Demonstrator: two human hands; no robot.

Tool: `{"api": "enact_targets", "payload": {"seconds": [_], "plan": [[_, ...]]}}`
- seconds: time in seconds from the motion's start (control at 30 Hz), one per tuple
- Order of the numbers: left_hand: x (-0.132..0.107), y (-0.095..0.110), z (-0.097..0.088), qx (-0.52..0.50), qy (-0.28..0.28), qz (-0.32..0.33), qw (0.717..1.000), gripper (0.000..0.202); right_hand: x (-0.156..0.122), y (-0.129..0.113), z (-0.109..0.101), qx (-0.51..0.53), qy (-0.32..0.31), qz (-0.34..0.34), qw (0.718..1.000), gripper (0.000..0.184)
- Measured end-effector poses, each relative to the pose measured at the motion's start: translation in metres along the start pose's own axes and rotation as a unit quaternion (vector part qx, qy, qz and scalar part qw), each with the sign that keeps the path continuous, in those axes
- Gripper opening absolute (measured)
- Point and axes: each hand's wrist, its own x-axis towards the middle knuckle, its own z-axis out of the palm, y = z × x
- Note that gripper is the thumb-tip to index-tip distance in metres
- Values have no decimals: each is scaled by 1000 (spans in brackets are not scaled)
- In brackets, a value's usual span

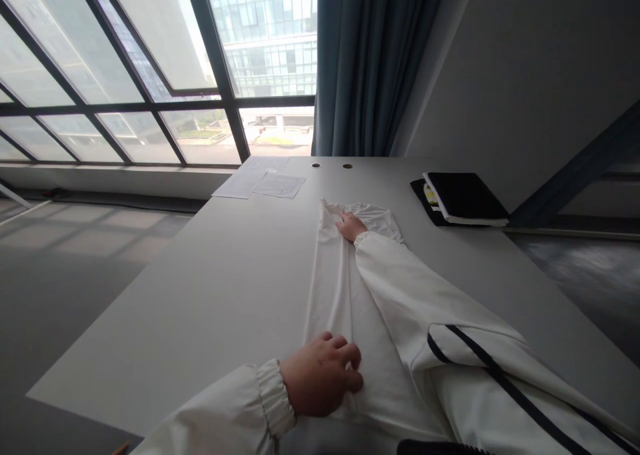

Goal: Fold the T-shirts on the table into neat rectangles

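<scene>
A long piece of white cloth (330,295), which looks like a garment, lies lengthwise on the table with a fold line running along it. Its far end is gathered and wrinkled. My left hand (323,373) is at the near part of the cloth, fingers curled and thumb close to the forefinger, pinching the fabric along the fold. At the far end, my right hand (351,226) lies on the cloth with its fingers stretched toward the left edge. My right sleeve covers part of the cloth's right side.
The cloth is on a white table (215,295). Printed sheets of paper (281,185) lie at its far left, near two round cable holes. A black folder-like item (473,196) with white pages rests at the far right. Beyond stand a blue curtain (373,61) and windows.
</scene>
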Motion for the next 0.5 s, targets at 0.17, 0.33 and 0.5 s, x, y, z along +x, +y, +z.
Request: {"api": "enact_targets", "payload": {"seconds": [0.17,0.33,0.5], "plan": [[-11,-4,-6,-16,-2,59,998,12,3,-15,-14,34,2,-8,999,63],[-46,-1,-37,5,31,-17,999,21,16,-47,-22,94,7,-40,995,57],[-81,6,-72,19,79,-71,994,19,31,-82,-15,165,43,-69,983,54]]}}
